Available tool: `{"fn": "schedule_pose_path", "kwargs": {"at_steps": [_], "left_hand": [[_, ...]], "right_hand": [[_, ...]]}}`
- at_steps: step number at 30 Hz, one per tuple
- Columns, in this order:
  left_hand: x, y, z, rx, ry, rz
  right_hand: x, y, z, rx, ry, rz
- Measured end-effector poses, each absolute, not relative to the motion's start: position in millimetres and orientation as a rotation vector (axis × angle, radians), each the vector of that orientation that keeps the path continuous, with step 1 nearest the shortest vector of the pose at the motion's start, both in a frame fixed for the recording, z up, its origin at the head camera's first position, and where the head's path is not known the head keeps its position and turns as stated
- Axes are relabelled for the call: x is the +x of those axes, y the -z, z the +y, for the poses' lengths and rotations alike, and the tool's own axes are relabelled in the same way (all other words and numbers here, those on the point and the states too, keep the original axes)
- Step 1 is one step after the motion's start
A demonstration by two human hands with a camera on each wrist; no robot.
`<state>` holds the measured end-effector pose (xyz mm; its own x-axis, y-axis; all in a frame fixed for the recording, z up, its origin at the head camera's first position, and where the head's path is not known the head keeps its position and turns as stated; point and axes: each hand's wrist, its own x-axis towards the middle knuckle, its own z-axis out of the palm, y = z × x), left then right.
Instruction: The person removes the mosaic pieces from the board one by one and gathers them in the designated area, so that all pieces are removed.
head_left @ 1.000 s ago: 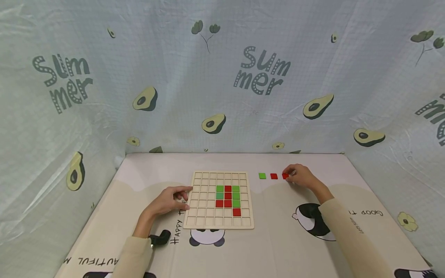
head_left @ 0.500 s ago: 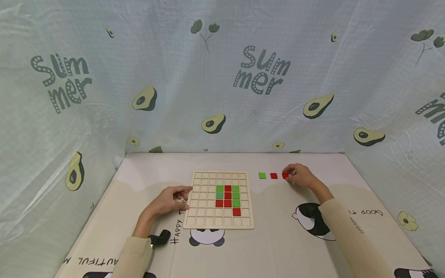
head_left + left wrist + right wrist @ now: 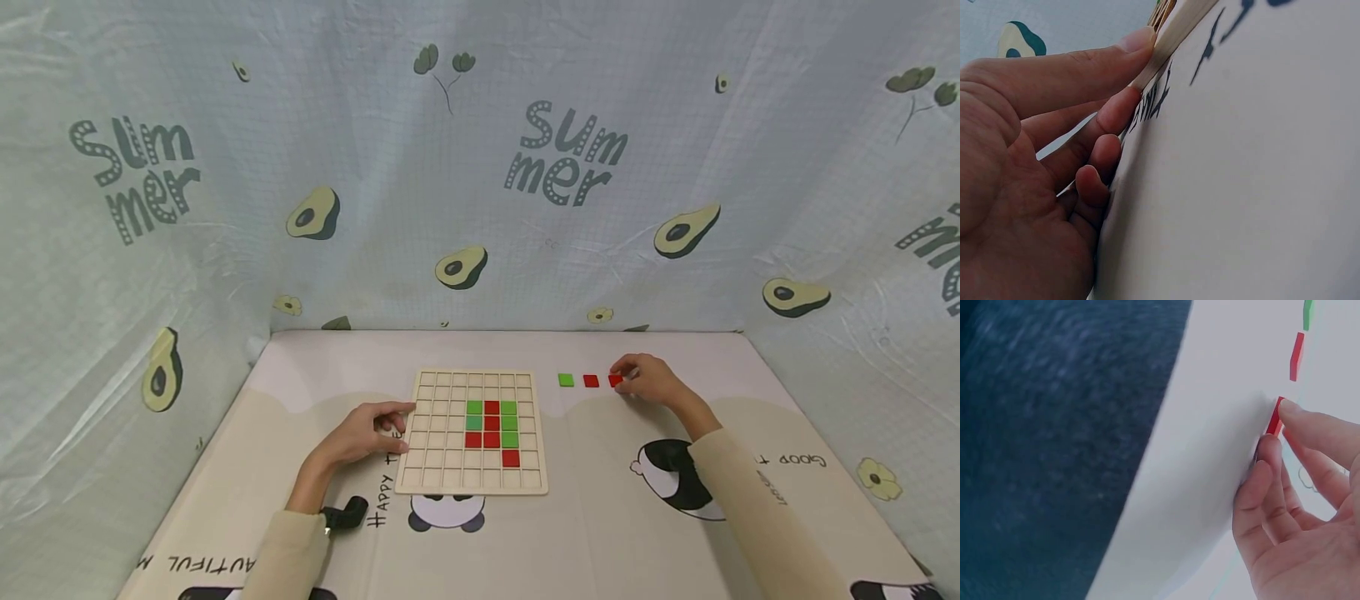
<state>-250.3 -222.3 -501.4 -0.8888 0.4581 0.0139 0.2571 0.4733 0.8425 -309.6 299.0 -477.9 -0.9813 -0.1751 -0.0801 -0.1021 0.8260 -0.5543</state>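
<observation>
Both our hands keep their places of a second ago. Our right hand (image 3: 648, 380) pinches a thin, flat red tile (image 3: 1274, 419) near the far edge of the table (image 3: 585, 517), partly hiding it; our left hand (image 3: 363, 433), thumb and forefinger apart, touches the wooden board (image 3: 480, 491) at its left edge. Between them lie a second red tile (image 3: 591, 381) and a green tile (image 3: 566, 380).

We are seeing red and green tiles (image 3: 492, 422) colouring a pale, gridded board (image 3: 433, 461), and green avocados (image 3: 461, 267) patterning the grey-blue sheet (image 3: 375, 150).
</observation>
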Motion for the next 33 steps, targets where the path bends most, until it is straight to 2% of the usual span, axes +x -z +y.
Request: {"fn": "schedule_pose_path", "kwargs": {"at_steps": [12, 23, 33], "left_hand": [[-248.3, 502.1, -223.5, 0.611, -1.357, 2.518], [-248.2, 501.2, -219.6, 0.606, -1.376, 2.521], [-249.6, 501.0, -220.8, 0.592, -1.359, 2.535]], "right_hand": [[-310.7, 468.8, 284.7, -0.342, 0.897, 2.883], [-312.7, 459.6, 245.7, -0.446, 0.945, 2.861], [-312.6, 456.9, 205.3, -0.643, 0.913, 2.88]]}}
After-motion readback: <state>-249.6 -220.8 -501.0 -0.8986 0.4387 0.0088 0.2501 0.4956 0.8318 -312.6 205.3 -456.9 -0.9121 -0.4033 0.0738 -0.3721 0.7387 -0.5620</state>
